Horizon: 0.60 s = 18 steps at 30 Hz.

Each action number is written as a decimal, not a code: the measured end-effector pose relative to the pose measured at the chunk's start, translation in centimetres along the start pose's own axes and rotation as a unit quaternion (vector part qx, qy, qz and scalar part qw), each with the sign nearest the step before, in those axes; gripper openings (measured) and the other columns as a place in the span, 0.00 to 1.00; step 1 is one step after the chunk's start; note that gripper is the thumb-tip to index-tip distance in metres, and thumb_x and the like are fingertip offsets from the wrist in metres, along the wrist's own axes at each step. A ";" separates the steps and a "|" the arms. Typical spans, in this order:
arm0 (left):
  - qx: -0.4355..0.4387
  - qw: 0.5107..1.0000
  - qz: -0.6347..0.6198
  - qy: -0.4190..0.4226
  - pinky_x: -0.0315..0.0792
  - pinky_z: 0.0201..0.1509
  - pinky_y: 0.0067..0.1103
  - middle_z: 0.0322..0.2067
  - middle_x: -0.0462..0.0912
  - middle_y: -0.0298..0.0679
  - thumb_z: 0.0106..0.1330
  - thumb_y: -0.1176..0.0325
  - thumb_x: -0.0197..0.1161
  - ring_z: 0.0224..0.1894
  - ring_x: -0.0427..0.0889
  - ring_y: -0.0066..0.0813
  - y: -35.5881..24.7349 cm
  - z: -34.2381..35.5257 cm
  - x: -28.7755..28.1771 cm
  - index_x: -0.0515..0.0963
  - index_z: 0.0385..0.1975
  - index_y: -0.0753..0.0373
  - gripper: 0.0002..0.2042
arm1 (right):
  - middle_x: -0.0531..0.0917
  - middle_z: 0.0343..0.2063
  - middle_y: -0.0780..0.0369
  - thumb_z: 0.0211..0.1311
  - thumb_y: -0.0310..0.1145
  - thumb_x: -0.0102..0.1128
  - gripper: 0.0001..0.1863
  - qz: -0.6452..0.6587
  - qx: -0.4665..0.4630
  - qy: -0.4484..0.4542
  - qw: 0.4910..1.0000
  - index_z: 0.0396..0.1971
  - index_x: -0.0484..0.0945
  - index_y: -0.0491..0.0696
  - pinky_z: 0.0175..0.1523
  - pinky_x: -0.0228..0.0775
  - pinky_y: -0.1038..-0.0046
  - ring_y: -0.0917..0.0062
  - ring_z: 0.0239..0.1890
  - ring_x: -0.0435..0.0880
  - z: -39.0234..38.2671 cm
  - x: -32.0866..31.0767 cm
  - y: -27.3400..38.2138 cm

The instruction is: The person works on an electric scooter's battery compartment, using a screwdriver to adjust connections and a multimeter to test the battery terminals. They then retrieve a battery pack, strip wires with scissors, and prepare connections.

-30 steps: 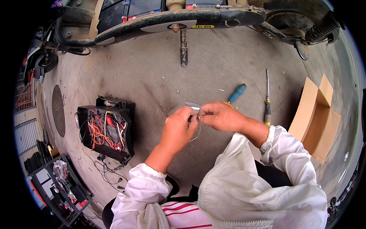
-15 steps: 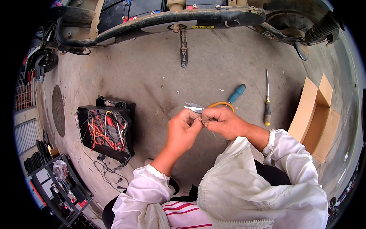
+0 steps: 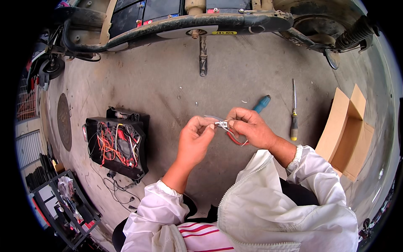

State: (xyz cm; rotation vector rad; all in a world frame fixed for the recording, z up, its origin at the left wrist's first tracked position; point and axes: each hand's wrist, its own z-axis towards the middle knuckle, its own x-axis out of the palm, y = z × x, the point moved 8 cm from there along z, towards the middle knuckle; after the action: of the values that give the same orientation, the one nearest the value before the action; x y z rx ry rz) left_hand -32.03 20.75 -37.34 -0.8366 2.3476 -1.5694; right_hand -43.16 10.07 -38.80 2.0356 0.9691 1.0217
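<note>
Both my hands meet at the middle over the floor, fingers closed in pinches. Between them is a small white-and-silver piece, which looks like a wire connector. My left hand pinches its left end, where a bit of red shows. My right hand grips its right end between thumb and fingers. Thin grey wire trails from it below my right fingers. An orange-red loop hangs there too; whether it is a cable or a handle I cannot tell. Beyond my right hand lies a blue-handled tool, partly hidden.
A screwdriver lies to the right, beside an open cardboard box. At left stands a black casing full of tangled wires, with a black cable nearby. A tool case sits lower left. A vehicle frame spans the far side.
My hands have drawn slightly apart, exposing the white piece between them. The loop, yellow-orange beyond my right hand before, now shows orange-red below its fingers.
</note>
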 end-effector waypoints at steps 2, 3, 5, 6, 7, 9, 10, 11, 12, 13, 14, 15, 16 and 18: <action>0.006 1.000 -0.021 0.001 0.74 0.59 0.31 0.44 0.82 0.45 0.72 0.73 0.55 0.47 0.81 0.29 -0.5 0.1 0.2 0.71 0.40 0.67 0.04 | 0.76 0.27 0.69 0.66 0.29 0.53 0.05 -0.023 -0.036 -0.016 0.999 0.33 0.75 0.44 0.35 0.66 0.80 0.88 0.29 0.72 0.1 0.0 0.6; 0.009 0.999 -0.035 -0.003 0.74 0.59 0.31 0.44 0.82 0.45 0.72 0.72 0.55 0.48 0.81 0.30 -0.6 0.2 0.3 0.70 0.41 0.66 0.05 | 0.77 0.28 0.69 0.67 0.29 0.53 0.05 -0.030 -0.052 -0.015 0.998 0.34 0.75 0.43 0.37 0.67 0.79 0.88 0.31 0.73 0.1 0.1 0.7; 0.000 0.996 -0.084 -0.013 0.74 0.59 0.31 0.44 0.82 0.45 0.73 0.72 0.55 0.48 0.81 0.30 -0.6 0.2 0.3 0.69 0.43 0.66 0.06 | 0.77 0.30 0.69 0.69 0.29 0.53 0.06 -0.044 -0.084 -0.012 0.995 0.34 0.75 0.43 0.41 0.68 0.79 0.87 0.34 0.74 0.0 0.6 1.1; -0.012 0.993 -0.118 -0.020 0.74 0.58 0.30 0.43 0.83 0.45 0.73 0.72 0.55 0.47 0.81 0.30 -0.5 0.1 0.3 0.69 0.45 0.66 0.07 | 0.77 0.30 0.69 0.69 0.29 0.53 0.05 -0.038 -0.071 -0.018 0.997 0.34 0.75 0.43 0.42 0.69 0.78 0.87 0.35 0.74 0.0 0.7 1.2; -0.023 0.988 -0.152 -0.026 0.74 0.57 0.29 0.43 0.83 0.44 0.73 0.71 0.55 0.47 0.81 0.29 -0.3 0.1 0.3 0.69 0.46 0.66 0.08 | 0.77 0.30 0.69 0.69 0.29 0.53 0.05 -0.033 -0.059 -0.023 0.997 0.35 0.76 0.43 0.42 0.69 0.78 0.87 0.35 0.74 -0.2 0.9 1.6; -0.048 0.979 -0.198 -0.015 0.75 0.54 0.27 0.41 0.83 0.42 0.72 0.71 0.56 0.46 0.81 0.27 -0.1 0.1 0.9 0.70 0.46 0.66 0.08 | 0.77 0.31 0.69 0.69 0.28 0.53 0.05 -0.021 -0.060 -0.035 0.997 0.35 0.76 0.43 0.43 0.69 0.78 0.87 0.36 0.74 -0.3 1.2 2.0; -0.061 0.974 -0.220 -0.009 0.75 0.53 0.25 0.40 0.83 0.41 0.72 0.71 0.56 0.45 0.81 0.26 0.0 0.0 1.1 0.71 0.46 0.66 0.08 | 0.77 0.30 0.69 0.68 0.28 0.54 0.05 -0.014 -0.073 -0.040 0.996 0.35 0.75 0.43 0.43 0.68 0.79 0.87 0.36 0.74 -0.3 1.3 2.2; -0.065 0.973 -0.221 -0.009 0.75 0.51 0.24 0.40 0.83 0.40 0.72 0.71 0.58 0.44 0.81 0.25 0.2 0.0 1.1 0.73 0.46 0.67 0.08 | 0.77 0.30 0.69 0.68 0.28 0.54 0.05 -0.007 -0.086 -0.045 0.995 0.35 0.75 0.43 0.43 0.68 0.79 0.87 0.36 0.74 -0.4 1.3 2.3; -0.070 0.973 -0.221 -0.010 0.74 0.49 0.22 0.39 0.83 0.39 0.71 0.71 0.59 0.43 0.81 0.24 0.5 0.0 0.9 0.74 0.45 0.67 0.08 | 0.77 0.31 0.69 0.68 0.28 0.54 0.05 -0.035 -0.081 -0.048 0.995 0.36 0.75 0.43 0.43 0.68 0.79 0.87 0.36 0.74 -0.3 1.2 2.2; -0.074 0.972 -0.221 -0.011 0.74 0.46 0.21 0.38 0.83 0.38 0.70 0.71 0.60 0.41 0.81 0.24 0.7 0.0 0.8 0.76 0.44 0.67 0.08 | 0.77 0.32 0.69 0.67 0.29 0.55 0.05 -0.063 -0.075 -0.052 0.994 0.37 0.75 0.43 0.44 0.68 0.79 0.87 0.36 0.74 -0.3 1.0 2.1; -0.087 0.980 -0.180 -0.013 0.74 0.45 0.20 0.37 0.84 0.37 0.70 0.71 0.61 0.40 0.80 0.22 0.7 0.0 0.6 0.77 0.42 0.68 0.08 | 0.77 0.32 0.69 0.67 0.29 0.55 0.05 -0.090 -0.068 -0.055 0.992 0.37 0.75 0.43 0.44 0.68 0.79 0.87 0.35 0.74 -0.3 0.8 2.0; -0.099 0.985 -0.138 -0.015 0.73 0.43 0.19 0.36 0.84 0.37 0.70 0.71 0.61 0.39 0.80 0.21 0.5 0.0 0.4 0.78 0.41 0.68 0.07 | 0.77 0.34 0.68 0.67 0.29 0.56 0.06 -0.107 -0.073 -0.057 0.990 0.39 0.75 0.43 0.44 0.68 0.78 0.86 0.36 0.74 -0.4 0.8 2.3; -0.111 0.989 -0.096 -0.017 0.73 0.41 0.18 0.35 0.84 0.36 0.69 0.71 0.62 0.38 0.80 0.20 0.2 -0.1 0.3 0.80 0.39 0.68 0.07 | 0.77 0.35 0.68 0.66 0.30 0.58 0.08 -0.124 -0.079 -0.059 0.987 0.41 0.76 0.43 0.44 0.69 0.77 0.85 0.37 0.74 -0.6 0.9 3.0; -0.109 0.994 -0.015 -0.008 0.72 0.39 0.17 0.35 0.85 0.35 0.68 0.72 0.62 0.36 0.79 0.18 -1.1 -0.3 0.8 0.80 0.38 0.68 0.06 | 0.77 0.39 0.66 0.65 0.30 0.60 0.11 -0.178 -0.114 -0.065 0.975 0.44 0.76 0.44 0.45 0.69 0.76 0.82 0.38 0.74 -0.9 1.2 4.5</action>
State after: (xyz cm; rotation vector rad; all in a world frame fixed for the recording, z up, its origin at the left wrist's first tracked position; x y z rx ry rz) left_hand -32.49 20.25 -36.14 -0.9299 2.5398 -1.3272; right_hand -41.95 8.97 -34.29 1.6439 1.0471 0.7598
